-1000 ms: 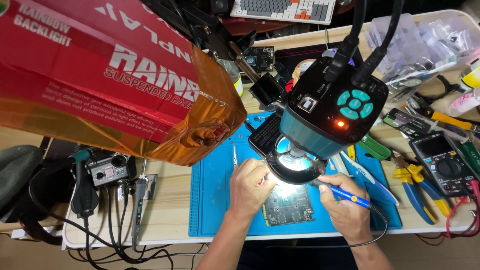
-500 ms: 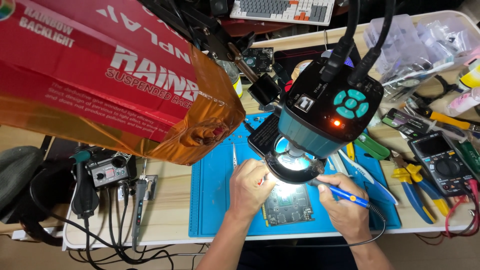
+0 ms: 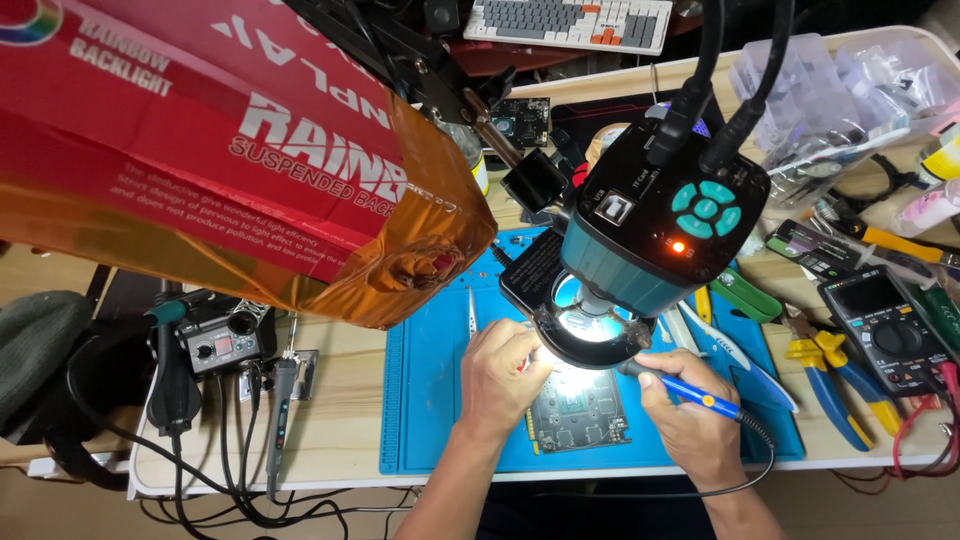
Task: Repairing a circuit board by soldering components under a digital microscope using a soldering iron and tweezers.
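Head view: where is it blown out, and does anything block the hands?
Head view: the ring light under the microscope camera overexposes the top of the circuit board; left hand and right hand stay sharp and evenly lit; the red box looms large, close to the lens.

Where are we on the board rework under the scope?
Set up: circuit board lies on the blue mat under the lit microscope. In hand: right hand holds the blue soldering iron, tip hidden under the ring light; left hand steadies the board's edge. Joints aren't visible, so what's left is unclear.
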